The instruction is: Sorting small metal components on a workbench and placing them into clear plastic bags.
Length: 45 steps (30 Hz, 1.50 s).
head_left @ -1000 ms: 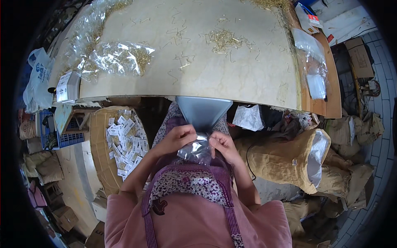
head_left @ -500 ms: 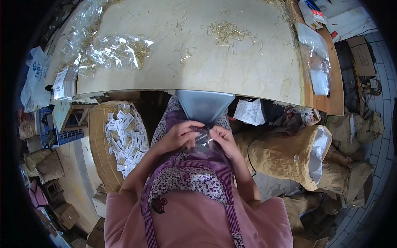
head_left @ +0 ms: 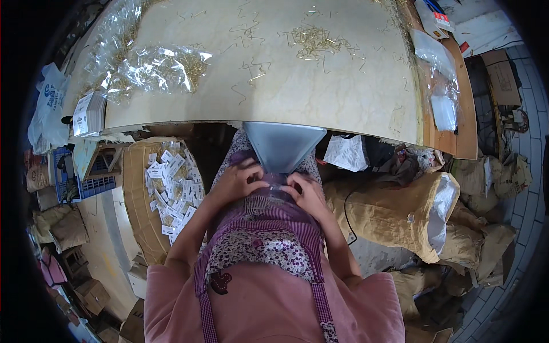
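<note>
My left hand and my right hand are close together above my lap. Between them is a small clear plastic bag, pinched by the thumb and fingers of both. Its edges are hard to make out against the purple apron. The bag's upper part meets the narrow lower end of a grey-blue chute-like tray, which sticks out from the table edge towards me. Whether the bag goes around that end or only touches it, I cannot tell.
On the pale table lie a loose pile of bent brass-coloured wire hooks and clear bags full of hooks. A stack of white cards stands at its left edge. A carton of carded packets is left of me, a brown paper sack right.
Both hands have moved slightly, spreading a little further apart. The clear bag between them now sits against the tray's narrow end, and the left fingers have lifted and curled.
</note>
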Tool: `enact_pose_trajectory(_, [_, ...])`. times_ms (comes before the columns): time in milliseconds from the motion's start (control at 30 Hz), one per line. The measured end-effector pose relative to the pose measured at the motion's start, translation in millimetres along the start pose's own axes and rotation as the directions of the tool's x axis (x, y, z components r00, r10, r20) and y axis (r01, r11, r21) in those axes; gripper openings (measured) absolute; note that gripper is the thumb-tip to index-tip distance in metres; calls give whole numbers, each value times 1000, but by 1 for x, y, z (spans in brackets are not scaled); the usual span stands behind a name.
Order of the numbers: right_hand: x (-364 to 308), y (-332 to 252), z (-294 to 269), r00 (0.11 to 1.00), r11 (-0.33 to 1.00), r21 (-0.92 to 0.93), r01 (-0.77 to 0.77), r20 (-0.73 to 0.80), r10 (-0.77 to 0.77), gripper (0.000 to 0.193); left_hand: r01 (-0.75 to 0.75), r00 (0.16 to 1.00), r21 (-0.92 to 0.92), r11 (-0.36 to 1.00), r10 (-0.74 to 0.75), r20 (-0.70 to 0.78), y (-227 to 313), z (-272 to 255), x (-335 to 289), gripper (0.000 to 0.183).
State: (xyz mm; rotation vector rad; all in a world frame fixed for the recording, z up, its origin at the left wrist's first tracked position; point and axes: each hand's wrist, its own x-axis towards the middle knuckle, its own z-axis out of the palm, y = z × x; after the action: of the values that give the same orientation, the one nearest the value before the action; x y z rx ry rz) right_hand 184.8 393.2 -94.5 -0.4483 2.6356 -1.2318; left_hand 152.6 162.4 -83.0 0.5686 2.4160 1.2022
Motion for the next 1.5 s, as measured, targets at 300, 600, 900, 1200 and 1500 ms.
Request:
enact_pose_trajectory(300, [38,-15,-20,661,978,-154,144,-721,-211,27,-61,988,-222,973,27,-152,-8,20,-7,14])
enact_pose_trajectory(600, [228,-36,-123,827,849,-529,-15,-484,-287,61,-206,953,-246,947,137,-270,11,17,7,22])
enact_pose_trajectory(900, [174,-64,-102,918,911,-313,269,-202,-341,44,-133,965,-411,902,22,-263,12,17,7,15])
enact_pose_trajectory(1200, [117,-80,-35,791,825,-554,111,-453,-411,38,-73,985,-498,864,-15,-171,19,13,0,8])
enact_pose_trajectory(1500, [54,-57,-44,701,905,-358,231,-584,-410,34,-11,991,-458,889,-50,-120,25,1,5,8])
